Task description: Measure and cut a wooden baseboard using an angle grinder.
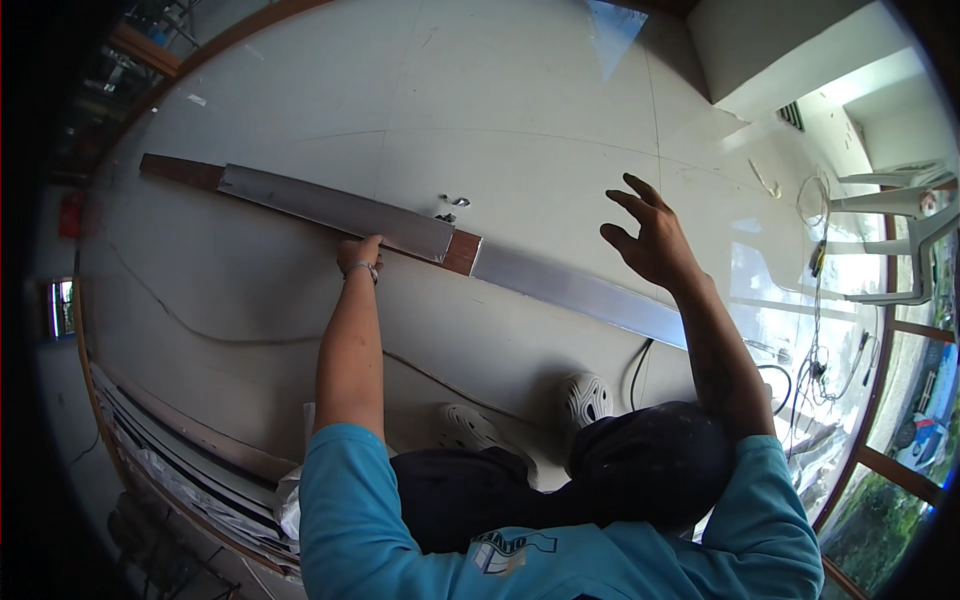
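Observation:
Across the floor lies a long brown strip (pixel 462 252), its tapered end (pixel 180 171) at the far left. A grey metal channel (pixel 335 212) covers much of its left part, and a shinier metal length (pixel 570 295) runs on to the right. My left hand (pixel 358 254) grips the near edge of the grey channel, its fingers partly hidden. Raised above the floor on the far side of the shiny length, my right hand (pixel 650 235) has its fingers spread and holds nothing. Small curled metal scraps (pixel 455 202) lie just beyond the channel.
A thin cable (pixel 240 342) crosses the pale floor in front of me. White plastic chairs (pixel 900 235) and tangled wires (pixel 818 300) are at the right. Long strips of material (pixel 190 460) lie along the lower left. My shoes (pixel 585 400) stand close to the strip.

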The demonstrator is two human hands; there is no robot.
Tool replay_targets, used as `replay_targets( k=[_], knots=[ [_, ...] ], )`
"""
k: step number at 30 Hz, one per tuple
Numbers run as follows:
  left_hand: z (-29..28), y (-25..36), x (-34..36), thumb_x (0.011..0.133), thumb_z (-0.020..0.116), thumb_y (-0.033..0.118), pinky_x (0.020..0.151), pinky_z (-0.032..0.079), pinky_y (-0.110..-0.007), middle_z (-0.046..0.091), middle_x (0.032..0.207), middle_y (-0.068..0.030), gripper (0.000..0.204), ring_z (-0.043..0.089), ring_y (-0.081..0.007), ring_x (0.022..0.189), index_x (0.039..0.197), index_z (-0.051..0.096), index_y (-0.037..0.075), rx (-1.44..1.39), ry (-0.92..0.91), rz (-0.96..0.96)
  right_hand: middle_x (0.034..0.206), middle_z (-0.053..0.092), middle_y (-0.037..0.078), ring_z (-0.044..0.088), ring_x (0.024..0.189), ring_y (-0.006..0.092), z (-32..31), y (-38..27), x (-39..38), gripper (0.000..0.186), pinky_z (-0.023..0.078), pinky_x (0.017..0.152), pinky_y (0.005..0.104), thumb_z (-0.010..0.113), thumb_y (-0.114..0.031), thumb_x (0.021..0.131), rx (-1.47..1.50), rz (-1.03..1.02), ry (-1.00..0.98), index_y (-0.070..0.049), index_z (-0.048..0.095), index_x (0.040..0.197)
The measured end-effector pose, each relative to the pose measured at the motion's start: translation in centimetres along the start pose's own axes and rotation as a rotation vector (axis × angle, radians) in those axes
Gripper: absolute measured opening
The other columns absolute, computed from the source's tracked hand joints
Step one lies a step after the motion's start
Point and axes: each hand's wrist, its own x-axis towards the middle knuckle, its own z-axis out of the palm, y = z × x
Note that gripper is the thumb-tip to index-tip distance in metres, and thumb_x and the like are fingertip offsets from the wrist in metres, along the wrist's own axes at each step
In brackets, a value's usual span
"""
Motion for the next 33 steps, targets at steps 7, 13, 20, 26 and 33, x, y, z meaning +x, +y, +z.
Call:
replay_targets(
  k=[7,13,20,26,33],
  knots=[
    [-1.4,-0.1,2.0,0.081,0.062,0.008,0.05,0.058,-0.031,0.068,0.079,-0.016,0.015,0.069,-0.0211,0.063,0.079,0.063,-0.007,-0.144,-0.045,-0.036,0.141,0.048,0.024,0.054,0.122,0.0415,0.5,3.1,-1.0,0.047,0.047,0.101,0.0452,0.072,-0.022,0.081,0.031,0.08,0.042,-0.006,0.062,0.125],
    [2.1,5.7,-1.7,0.085,0.061,0.002,0.063,0.062,-0.032,0.064,0.082,-0.0112,0.006,0.068,-0.0219,0.072,0.085,0.06,-0.004,-0.657,-0.35,0.098,0.132,0.056,0.024,0.057,0.117,0.0404,2.7,3.9,-0.5,0.046,0.048,0.099,0.0438,0.072,-0.021,0.081,0.079,0.058,0.006,-0.003,0.063,0.122],
    [4.7,7.4,-6.7,0.091,0.066,0.039,0.056,0.053,-0.026,0.067,0.078,-0.0031,0.035,0.065,-0.0129,0.065,0.096,0.063,0.005,0.047,-0.412,0.35,0.12,0.063,0.018,0.058,0.113,0.0351,7.8,5.3,-2.6,0.056,0.047,0.098,0.0447,0.072,-0.027,0.078,-0.044,0.12,-0.382,-0.006,0.058,0.128],
    [1.3,-1.2,-2.4,0.09,0.064,0.033,0.073,0.055,-0.037,0.072,0.088,-0.011,0.033,0.07,-0.0255,0.081,0.096,0.067,0.001,0.179,-0.124,0.393,0.143,0.038,0.021,0.039,0.132,0.0381,12.9,3.7,-7.1,0.102,0.038,0.104,0.0508,0.083,-0.023,0.07,-0.414,-0.037,-0.47,-0.013,0.021,0.151],
    [1.9,-1.1,-6.3,0.085,0.07,0.03,0.089,0.051,-0.043,0.069,0.104,-0.0146,0.034,0.065,-0.0323,0.1,0.107,0.065,0.004,0.478,-0.214,0.624,0.134,0.043,0.02,0.045,0.123,0.0375,14.1,6.9,-8.0,0.111,0.036,0.101,0.0545,0.073,-0.008,0.066,-0.44,0.241,-0.457,-0.013,0.007,0.155]
  ],
)
